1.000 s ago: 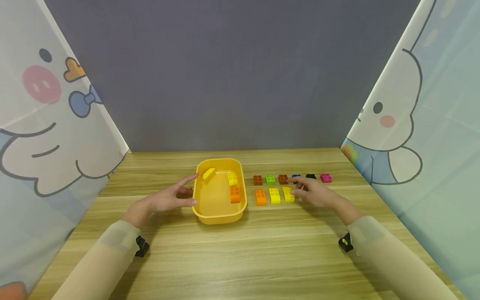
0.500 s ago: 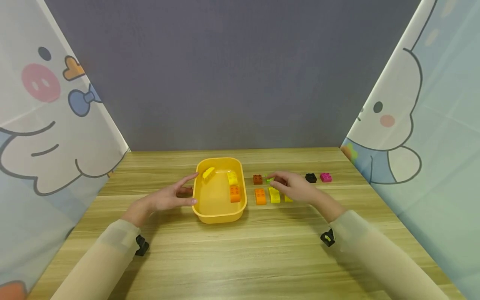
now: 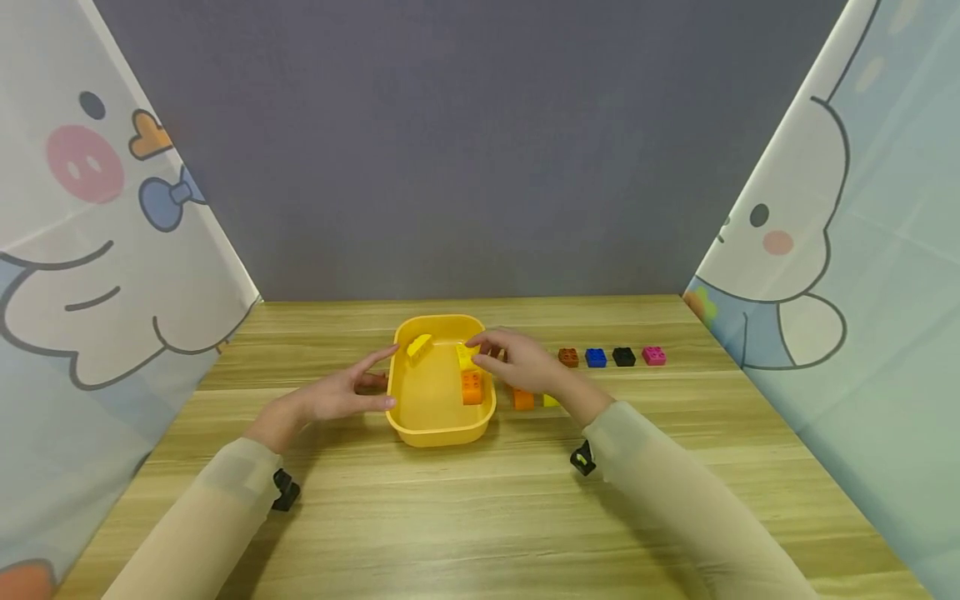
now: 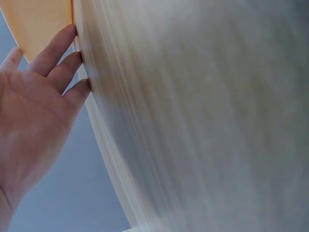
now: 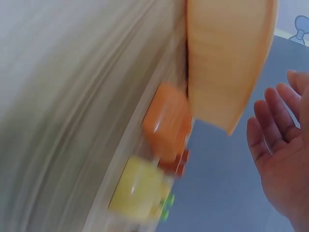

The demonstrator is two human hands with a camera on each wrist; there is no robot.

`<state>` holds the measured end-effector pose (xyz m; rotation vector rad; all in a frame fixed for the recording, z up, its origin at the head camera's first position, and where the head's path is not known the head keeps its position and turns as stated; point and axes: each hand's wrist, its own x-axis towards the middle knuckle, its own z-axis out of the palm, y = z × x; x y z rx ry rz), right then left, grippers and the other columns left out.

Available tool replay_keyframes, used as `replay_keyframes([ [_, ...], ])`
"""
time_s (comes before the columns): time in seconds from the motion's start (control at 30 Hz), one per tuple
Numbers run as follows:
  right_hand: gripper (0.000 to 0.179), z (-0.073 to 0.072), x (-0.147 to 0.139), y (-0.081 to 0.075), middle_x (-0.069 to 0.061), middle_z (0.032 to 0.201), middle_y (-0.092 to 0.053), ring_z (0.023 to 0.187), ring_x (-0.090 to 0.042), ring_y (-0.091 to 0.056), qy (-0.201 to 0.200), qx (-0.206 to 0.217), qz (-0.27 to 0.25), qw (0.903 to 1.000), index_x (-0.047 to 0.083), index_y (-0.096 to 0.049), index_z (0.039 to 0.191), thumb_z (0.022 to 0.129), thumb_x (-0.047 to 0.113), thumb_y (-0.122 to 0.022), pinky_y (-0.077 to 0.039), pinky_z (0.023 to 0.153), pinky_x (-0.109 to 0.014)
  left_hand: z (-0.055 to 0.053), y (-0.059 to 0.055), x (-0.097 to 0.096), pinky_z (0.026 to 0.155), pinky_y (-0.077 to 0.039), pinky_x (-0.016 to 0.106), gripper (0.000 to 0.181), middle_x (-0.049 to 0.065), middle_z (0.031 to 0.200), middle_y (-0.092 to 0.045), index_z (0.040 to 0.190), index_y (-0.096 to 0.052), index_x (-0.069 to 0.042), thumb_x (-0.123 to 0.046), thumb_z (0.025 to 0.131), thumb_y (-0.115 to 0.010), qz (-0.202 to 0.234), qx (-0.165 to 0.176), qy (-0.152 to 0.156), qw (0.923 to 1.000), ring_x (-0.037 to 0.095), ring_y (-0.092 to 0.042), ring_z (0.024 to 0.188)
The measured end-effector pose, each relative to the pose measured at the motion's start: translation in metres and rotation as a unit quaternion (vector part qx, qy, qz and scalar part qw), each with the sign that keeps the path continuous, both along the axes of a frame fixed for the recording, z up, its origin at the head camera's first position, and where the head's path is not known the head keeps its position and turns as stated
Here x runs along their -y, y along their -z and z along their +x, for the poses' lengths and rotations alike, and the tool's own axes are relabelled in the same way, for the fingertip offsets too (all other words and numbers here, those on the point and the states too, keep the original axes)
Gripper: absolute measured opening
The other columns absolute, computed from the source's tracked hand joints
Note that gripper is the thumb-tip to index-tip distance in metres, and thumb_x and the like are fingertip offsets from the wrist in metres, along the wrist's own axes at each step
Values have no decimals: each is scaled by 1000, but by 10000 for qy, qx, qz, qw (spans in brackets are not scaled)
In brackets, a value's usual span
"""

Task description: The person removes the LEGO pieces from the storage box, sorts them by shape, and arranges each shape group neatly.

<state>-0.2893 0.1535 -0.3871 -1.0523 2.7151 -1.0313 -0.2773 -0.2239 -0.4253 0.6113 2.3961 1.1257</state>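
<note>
My left hand (image 3: 337,396) rests with spread fingers against the left side of a yellow plastic box (image 3: 420,440); in the left wrist view its fingers (image 4: 55,50) lie beside the box wall (image 4: 43,24). Over the box's right rim reaches my right hand (image 3: 521,362), fingertips close to a yellow brick (image 3: 467,357) inside. An orange brick (image 3: 471,388) lies in front of that one, and a yellow curved brick (image 3: 417,347) leans in the back left corner. The right wrist view shows the right fingers (image 5: 270,116) loosely bent with nothing between them.
Right of the box, bricks stand in two rows. Brown (image 3: 567,357), blue (image 3: 596,357), black (image 3: 624,357) and pink (image 3: 654,356) show in the back row; orange (image 3: 522,401) and yellow (image 3: 551,401) in front. My right hand and forearm hide others. A grey panel (image 3: 465,150) stands behind.
My right hand has moved left from the right-hand bricks, across the rows, to the box's right rim. The blue and brown bricks show again. The left hand has stayed at the box.
</note>
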Motion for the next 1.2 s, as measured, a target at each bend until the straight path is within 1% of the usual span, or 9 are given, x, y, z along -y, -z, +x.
replay_keyframes([
  [0.2,37,-12,33,2,-4,124,-71,105,-17,-65,-82,-155,167,9997,14,-68,145,114,33,-60,-57,90,-34,-2,1,0,122,-44,68,103,30,165,-50,178,-8,-29,-41,104,-78,53,-23,45,10000,49,-48,155],
  [0.4,40,-23,61,4,-7,128,-72,110,-21,-65,-110,-86,287,9995,8,-66,147,114,31,-61,-57,96,-37,-2,0,0,122,-45,67,102,29,164,-51,178,-8,-27,-42,104,-77,36,-36,78,10000,49,-49,154],
  [0.5,41,-31,73,5,-9,128,-72,112,-23,-67,-141,-56,350,9993,6,-64,149,114,28,-61,-58,99,-40,-2,0,1,122,-44,68,102,29,165,-51,178,-7,-28,-43,104,-77,22,-15,62,10000,48,-48,155],
  [0.63,40,-41,86,5,-10,128,-73,114,-25,-69,-198,-100,554,9982,8,-63,150,113,24,-63,-58,102,-41,-1,1,1,123,-42,69,102,28,165,-51,178,-8,-30,-43,104,-77,-1,-19,36,10000,48,-48,155],
  [0.73,41,-47,92,9,-11,133,-73,117,-26,-70,-286,-73,749,9968,11,-61,153,113,23,-63,-58,105,-41,-1,1,1,123,-42,69,102,28,164,-52,178,-8,-30,-42,104,-77,3,-44,54,10000,47,-49,154],
  [0.9,52,-52,96,17,-11,149,-65,129,-25,-67,-364,132,1213,9919,17,-51,164,113,23,-63,-56,114,-41,-2,1,1,123,-43,68,102,29,165,-52,178,-9,-31,-42,104,-78,7,-38,46,10000,48,-49,155],
  [1.07,67,-52,98,20,-16,165,-51,151,-31,-54,-348,168,1808,9828,28,-34,174,113,26,-61,-45,127,-50,-2,0,1,123,-43,69,103,29,165,-51,178,-9,-31,-44,103,-78,-60,-68,5,10000,49,-48,155],
  [1.17,69,-51,100,21,-18,174,-40,160,-35,-43,-298,158,2199,9749,34,-31,175,113,28,-60,-37,132,-54,-2,1,1,123,-43,69,103,28,165,-52,178,-9,-31,-44,103,-78,-53,-39,-4,10000,48,-48,155],
  [1.2,68,-51,100,21,-16,174,-41,160,-34,-44,-272,180,2261,9736,34,-33,174,112,28,-61,-37,132,-53,-2,1,1,123,-43,68,103,28,165,-52,178,-9,-31,-44,103,-78,-48,-33,1,10000,48,-48,155],
])
